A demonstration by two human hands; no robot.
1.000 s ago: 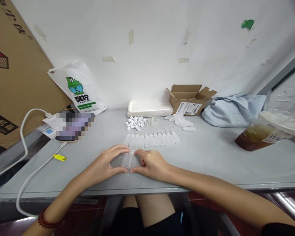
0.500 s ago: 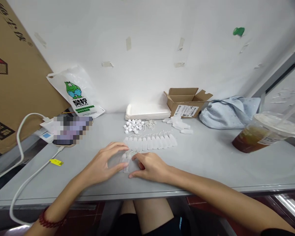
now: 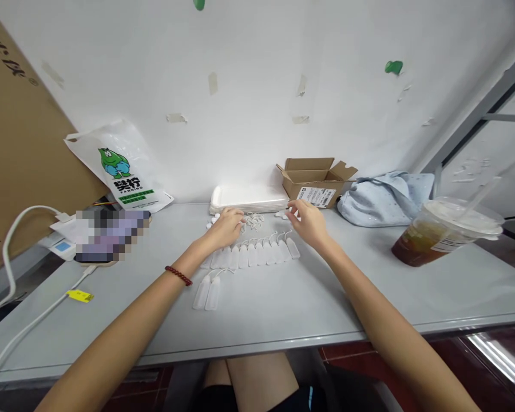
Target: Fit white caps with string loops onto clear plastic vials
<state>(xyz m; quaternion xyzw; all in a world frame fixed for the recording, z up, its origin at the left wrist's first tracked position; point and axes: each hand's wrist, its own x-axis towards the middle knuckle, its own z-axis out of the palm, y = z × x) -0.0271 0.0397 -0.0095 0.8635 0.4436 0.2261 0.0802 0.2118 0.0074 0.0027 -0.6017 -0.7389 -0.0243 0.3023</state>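
Note:
My left hand [image 3: 226, 228] reaches over the small white caps [image 3: 214, 220], hiding most of them, with its fingers curved beside a heap of white cords [image 3: 253, 221]. Its fingers look slightly apart and I see nothing between them. My right hand [image 3: 308, 222] is by the loose translucent pieces [image 3: 280, 214] in front of the carton, thumb and fingers apart. Below both hands lies a row of flat translucent tags [image 3: 257, 254] with white cords at their tops. Nearer the table edge, two more such tags [image 3: 207, 293] lie side by side with their cords.
Behind the hands stand a stack of white trays [image 3: 249, 199] and an opened carton [image 3: 313, 182]. A light blue cloth bag [image 3: 381, 197] and a tilted-looking drink cup [image 3: 442, 232] are on the right. A phone [image 3: 114, 236], white cable [image 3: 30, 323] and plastic bag [image 3: 120, 169] are on the left.
Both hands have left the two tags near the front edge and moved away from me, the left to the caps and cords, the right to the loose translucent pieces. The view has shifted slightly.

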